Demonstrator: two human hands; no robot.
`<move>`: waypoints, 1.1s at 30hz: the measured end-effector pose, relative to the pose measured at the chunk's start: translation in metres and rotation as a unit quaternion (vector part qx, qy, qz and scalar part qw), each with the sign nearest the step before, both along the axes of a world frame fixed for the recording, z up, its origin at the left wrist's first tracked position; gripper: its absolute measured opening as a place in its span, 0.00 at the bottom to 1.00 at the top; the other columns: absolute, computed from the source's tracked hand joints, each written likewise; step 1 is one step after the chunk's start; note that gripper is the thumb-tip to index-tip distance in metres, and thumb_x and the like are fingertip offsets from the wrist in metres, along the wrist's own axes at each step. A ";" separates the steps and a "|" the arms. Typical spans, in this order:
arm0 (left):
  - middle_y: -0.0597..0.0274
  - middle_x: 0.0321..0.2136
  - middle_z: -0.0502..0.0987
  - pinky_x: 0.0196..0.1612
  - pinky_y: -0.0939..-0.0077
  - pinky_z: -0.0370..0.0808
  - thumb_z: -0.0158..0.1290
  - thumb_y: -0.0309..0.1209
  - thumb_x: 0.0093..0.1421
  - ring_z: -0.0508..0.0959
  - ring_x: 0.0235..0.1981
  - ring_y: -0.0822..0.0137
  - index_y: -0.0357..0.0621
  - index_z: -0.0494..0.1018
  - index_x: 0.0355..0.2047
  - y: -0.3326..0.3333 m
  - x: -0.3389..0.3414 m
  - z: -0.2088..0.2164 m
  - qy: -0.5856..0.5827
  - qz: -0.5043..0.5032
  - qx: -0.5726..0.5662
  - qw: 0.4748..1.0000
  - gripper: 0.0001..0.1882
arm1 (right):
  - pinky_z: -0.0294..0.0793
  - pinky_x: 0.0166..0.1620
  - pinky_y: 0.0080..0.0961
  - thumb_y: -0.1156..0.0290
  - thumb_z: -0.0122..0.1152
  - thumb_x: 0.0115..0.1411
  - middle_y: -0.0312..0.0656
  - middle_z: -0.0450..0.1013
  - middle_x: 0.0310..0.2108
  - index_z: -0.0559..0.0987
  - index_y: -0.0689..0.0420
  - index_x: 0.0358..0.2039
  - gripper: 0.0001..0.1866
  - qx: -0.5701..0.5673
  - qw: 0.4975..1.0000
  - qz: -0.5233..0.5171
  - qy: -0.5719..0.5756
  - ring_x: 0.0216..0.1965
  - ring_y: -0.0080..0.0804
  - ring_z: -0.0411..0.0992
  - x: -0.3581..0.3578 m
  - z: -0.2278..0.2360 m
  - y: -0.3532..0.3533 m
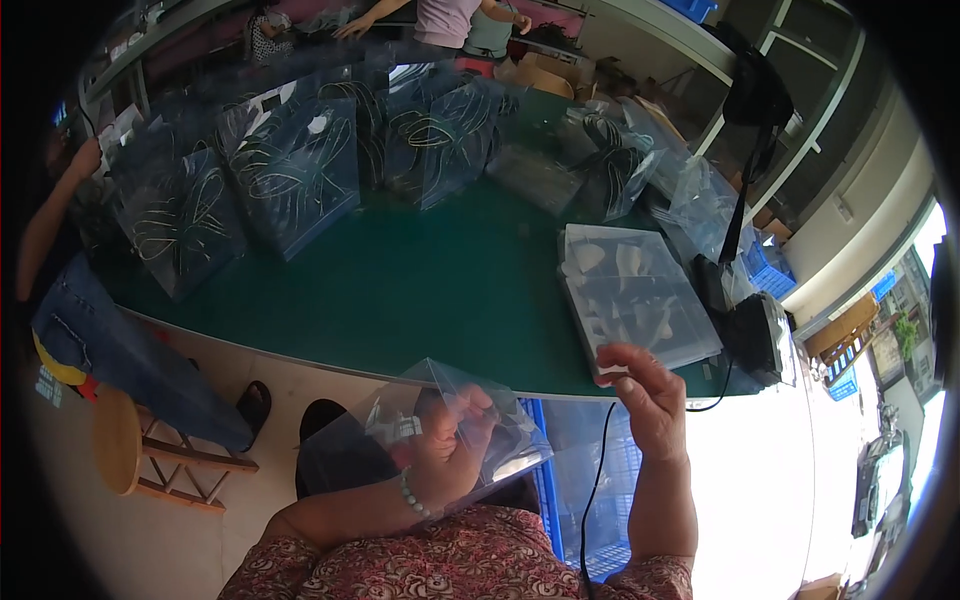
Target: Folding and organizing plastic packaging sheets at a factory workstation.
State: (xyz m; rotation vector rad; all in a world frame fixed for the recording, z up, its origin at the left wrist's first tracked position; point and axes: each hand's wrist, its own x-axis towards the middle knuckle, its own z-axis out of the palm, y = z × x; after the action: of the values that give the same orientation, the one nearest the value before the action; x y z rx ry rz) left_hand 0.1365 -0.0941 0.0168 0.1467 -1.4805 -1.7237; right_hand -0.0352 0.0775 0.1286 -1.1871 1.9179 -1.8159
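My left hand [455,435], with a beaded bracelet at the wrist, is closed on a clear plastic bag [380,430]. The film wraps around the hand, and its fingers show through it; the bag hangs in front of my body at the table's near edge. On the right, my right hand [652,405] is raised with thumb and fingers bent close together by the near corner of a stack of flat clear plastic pieces [640,290]. Whatever the fingertips pinch is too small to make out.
Clear bags with looped cords [290,170] stand along the far left of the green table [400,290]. More bags [620,170] lie at the far right. A black stand [735,230] rises beside the stack. Blue crates [600,560] sit below; a co-worker's arm [60,200] is at left.
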 end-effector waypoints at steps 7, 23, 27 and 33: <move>0.59 0.44 0.74 0.50 0.72 0.75 0.56 0.21 0.68 0.76 0.44 0.71 0.42 0.62 0.59 0.011 -0.008 0.008 0.081 -0.083 0.044 0.992 0.22 | 0.54 0.72 0.53 0.43 0.57 0.67 0.50 0.63 0.70 0.70 0.51 0.69 0.36 0.369 0.460 -0.714 0.379 0.73 0.51 0.56 -0.203 -0.012 0.202; 0.54 0.42 0.75 0.51 0.66 0.78 0.60 0.20 0.65 0.79 0.43 0.61 0.46 0.68 0.45 0.047 -0.054 0.067 -0.009 -0.242 0.026 0.970 0.14 | 0.57 0.71 0.55 0.27 0.71 0.38 0.59 0.67 0.66 0.71 0.57 0.67 0.62 0.054 0.954 0.034 0.294 0.69 0.60 0.64 0.058 -0.011 0.095; 0.53 0.45 0.75 0.56 0.63 0.77 0.59 0.22 0.66 0.79 0.45 0.61 0.41 0.68 0.48 0.066 -0.089 0.047 -0.020 -0.336 -0.022 0.941 0.14 | 0.69 0.65 0.50 0.57 0.78 0.50 0.58 0.68 0.65 0.69 0.60 0.67 0.46 0.006 0.900 -0.194 0.390 0.65 0.59 0.69 0.071 -0.076 0.096; 0.46 0.62 0.72 0.70 0.60 0.67 0.45 0.34 0.77 0.73 0.63 0.58 0.39 0.67 0.66 0.123 -0.139 0.064 -0.188 -0.571 -0.084 0.795 0.21 | 0.76 0.53 0.37 0.71 0.79 0.53 0.56 0.72 0.59 0.68 0.66 0.66 0.42 -0.011 0.846 -0.428 0.318 0.56 0.47 0.74 0.064 -0.110 0.185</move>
State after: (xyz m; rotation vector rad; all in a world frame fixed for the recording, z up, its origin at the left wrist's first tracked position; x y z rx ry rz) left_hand -0.0023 0.0291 0.0812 -0.6917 -2.2520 -2.5546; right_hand 0.0290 0.2623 0.0184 -1.1071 3.2183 -1.9306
